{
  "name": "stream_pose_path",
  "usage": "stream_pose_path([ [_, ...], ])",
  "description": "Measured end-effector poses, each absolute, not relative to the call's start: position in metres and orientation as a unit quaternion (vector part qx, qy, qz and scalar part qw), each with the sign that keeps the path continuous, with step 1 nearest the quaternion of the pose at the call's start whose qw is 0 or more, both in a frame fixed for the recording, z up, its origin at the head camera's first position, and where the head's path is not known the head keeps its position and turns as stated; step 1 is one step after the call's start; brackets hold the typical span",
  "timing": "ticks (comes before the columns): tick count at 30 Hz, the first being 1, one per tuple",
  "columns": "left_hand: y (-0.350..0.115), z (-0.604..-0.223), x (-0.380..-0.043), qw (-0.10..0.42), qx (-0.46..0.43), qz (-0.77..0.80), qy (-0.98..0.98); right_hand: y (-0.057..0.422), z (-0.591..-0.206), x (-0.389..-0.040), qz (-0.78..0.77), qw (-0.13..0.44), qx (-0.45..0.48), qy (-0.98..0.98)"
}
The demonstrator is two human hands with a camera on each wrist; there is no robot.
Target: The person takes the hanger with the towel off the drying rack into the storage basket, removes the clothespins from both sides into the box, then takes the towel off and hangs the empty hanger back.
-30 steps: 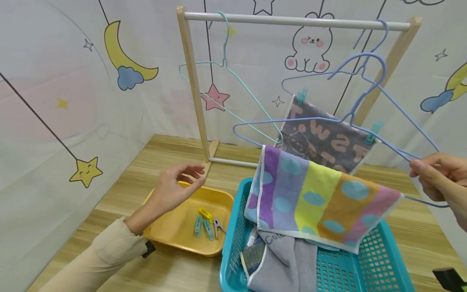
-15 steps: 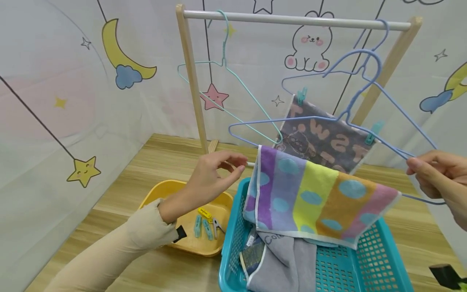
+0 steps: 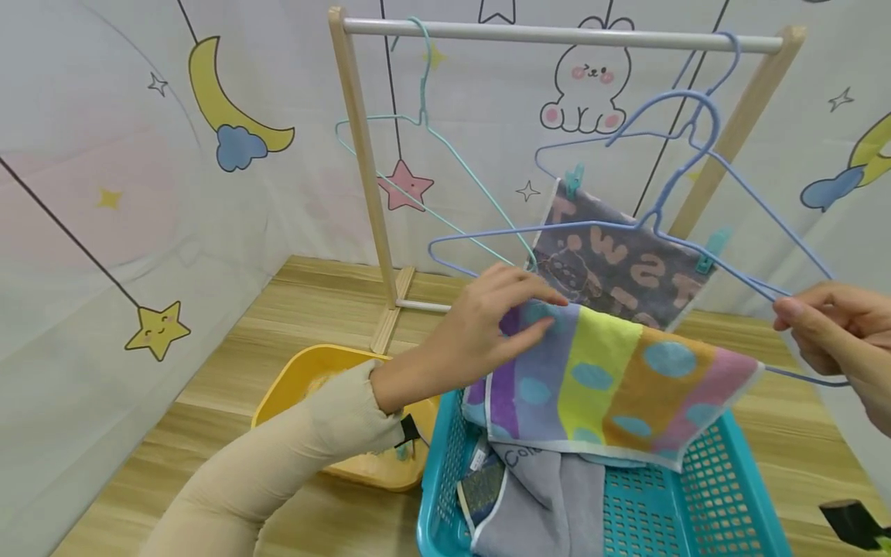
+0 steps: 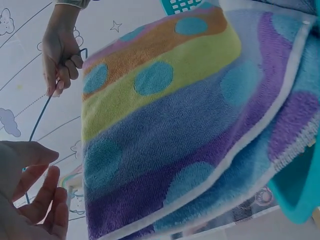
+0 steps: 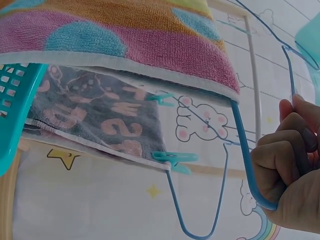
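My right hand [image 3: 845, 329] grips the right end of a blue clothes hanger [image 3: 685, 245]. A small towel [image 3: 612, 379] with coloured stripes and blue dots hangs folded over the hanger's lower bar. At the towel's upper left corner is my left hand [image 3: 480, 329], thumb and fingers apart and slightly bent, holding nothing. In the left wrist view, the left hand's fingers [image 4: 40, 200] are beside the towel's edge; whether they touch it cannot be told. The right wrist view has the hanger's end bend [image 5: 250, 175] running into the curled right hand.
Behind stands a drying rack [image 3: 557, 32] with a mint hanger [image 3: 423, 93] and another blue hanger bearing a grey towel [image 3: 605, 255] on teal clothespins [image 3: 711, 251]. A teal basket [image 3: 759, 480] holds grey cloth [image 3: 550, 495]. A yellow tray [image 3: 292, 379] lies left, partly behind my sleeve.
My left hand has moved right and up from over the yellow tray to the striped towel's upper left corner. The right hand and its hanger have shifted slightly left.
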State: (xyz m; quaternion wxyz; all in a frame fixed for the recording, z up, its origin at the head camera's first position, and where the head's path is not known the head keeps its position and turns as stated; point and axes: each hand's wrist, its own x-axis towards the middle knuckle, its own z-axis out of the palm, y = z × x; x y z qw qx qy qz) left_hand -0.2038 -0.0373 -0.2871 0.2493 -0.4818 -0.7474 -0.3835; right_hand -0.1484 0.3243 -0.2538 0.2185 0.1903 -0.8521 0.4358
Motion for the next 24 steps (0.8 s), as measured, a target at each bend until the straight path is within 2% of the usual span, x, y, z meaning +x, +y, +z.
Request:
stream_pose_path([
  [12,-0.006,-0.279,-0.201,0.188,-0.448,-0.286,-0.826,0.323,-0.251,-0.142,0.439,0.217,0.21,-0.846],
  [18,-0.004,-0.28,-0.201,0.189,-0.449,-0.299,-0.82,0.326,-0.25,-0.142,0.48,0.192,0.258,-0.816],
  [24,-0.003,-0.281,-0.201,0.181,-0.459,-0.324,-0.807,0.324,-0.25,-0.139,0.446,0.208,0.23,-0.84],
])
